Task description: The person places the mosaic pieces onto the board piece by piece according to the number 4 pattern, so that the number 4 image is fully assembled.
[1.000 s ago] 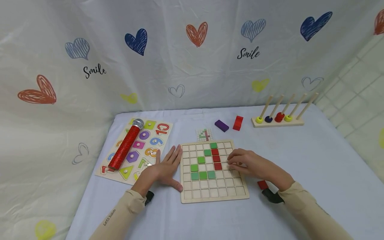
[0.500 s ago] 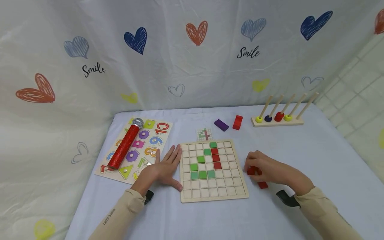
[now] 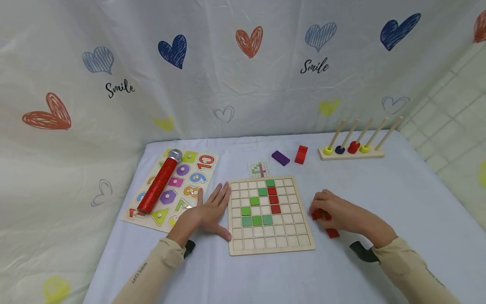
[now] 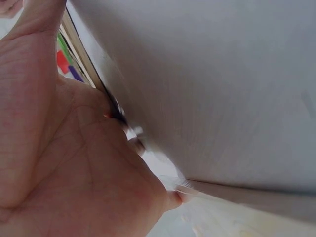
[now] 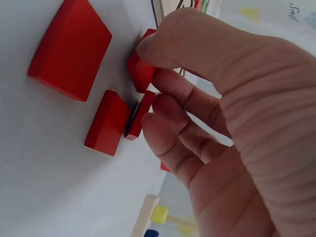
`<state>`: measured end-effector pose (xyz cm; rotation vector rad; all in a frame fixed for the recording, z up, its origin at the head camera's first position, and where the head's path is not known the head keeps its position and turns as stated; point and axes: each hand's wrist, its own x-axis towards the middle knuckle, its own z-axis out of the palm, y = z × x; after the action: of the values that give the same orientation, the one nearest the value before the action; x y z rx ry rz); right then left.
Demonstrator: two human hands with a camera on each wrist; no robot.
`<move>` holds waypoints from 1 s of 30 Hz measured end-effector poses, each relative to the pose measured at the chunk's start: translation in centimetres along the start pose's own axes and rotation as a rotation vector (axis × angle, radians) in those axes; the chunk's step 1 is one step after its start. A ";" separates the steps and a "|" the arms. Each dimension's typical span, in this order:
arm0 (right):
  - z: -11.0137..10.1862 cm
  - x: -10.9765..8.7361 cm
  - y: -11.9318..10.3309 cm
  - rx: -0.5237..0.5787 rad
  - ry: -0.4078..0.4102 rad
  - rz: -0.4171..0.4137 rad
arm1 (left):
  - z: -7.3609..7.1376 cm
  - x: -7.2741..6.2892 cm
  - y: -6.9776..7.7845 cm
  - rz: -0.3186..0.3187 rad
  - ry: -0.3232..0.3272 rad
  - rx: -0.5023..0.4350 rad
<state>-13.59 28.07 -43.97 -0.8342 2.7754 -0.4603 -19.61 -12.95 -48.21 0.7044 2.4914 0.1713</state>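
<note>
A wooden grid board (image 3: 271, 249) lies flat, with several green tiles (image 3: 254, 201) and a column of red tiles (image 3: 274, 199) in its squares. My left hand (image 3: 210, 214) rests with spread fingers against the board's left edge; thumb and fingertips touch its rim. To the right of the board, my right hand (image 3: 339, 213) is over a small group of loose red tiles (image 3: 332, 233). In the right wrist view, its thumb and index finger pinch one red tile (image 5: 142, 71). More red tiles (image 5: 74, 49) lie on the cloth beside it.
A small pattern card (image 3: 259, 169) lies behind the board. A purple block (image 3: 280, 158) and red blocks (image 3: 301, 155) sit farther back. A peg stand with rings (image 3: 351, 157) is at back right. At left, a red microphone (image 3: 159, 183) lies on a number puzzle (image 3: 203, 185).
My right hand has moved from the board's right side down and right to the loose red tiles, staying there over the last half second. The left hand has kept its place.
</note>
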 end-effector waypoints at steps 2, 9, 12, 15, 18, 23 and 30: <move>0.0 0.0 0.0 -0.002 0.012 -0.012 | 0.1 0.0 0.0 -0.001 -0.001 0.000; -0.2 0.1 -0.4 -0.003 0.064 -0.053 | 0.1 0.0 0.0 0.009 0.011 -0.010; -0.3 0.3 -0.8 0.026 0.052 -0.062 | 0.1 -0.1 0.0 0.006 0.011 -0.015; -0.3 0.6 -1.3 0.025 0.031 -0.074 | 0.0 -0.2 0.1 0.005 0.006 -0.019; -0.2 0.9 -1.9 0.000 0.039 -0.109 | 0.0 -0.3 0.1 0.009 0.008 -0.024; 0.0 1.9 -3.0 -0.004 0.067 -0.202 | 0.1 -0.2 0.0 0.013 0.014 -0.028; 0.5 4.0 -5.0 -0.019 0.040 -0.238 | 0.1 -0.1 -0.1 0.017 0.007 -0.019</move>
<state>-14.24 21.71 -43.13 -1.1786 2.7317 -0.4959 -19.53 -13.07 -48.29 0.7188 2.4879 0.2044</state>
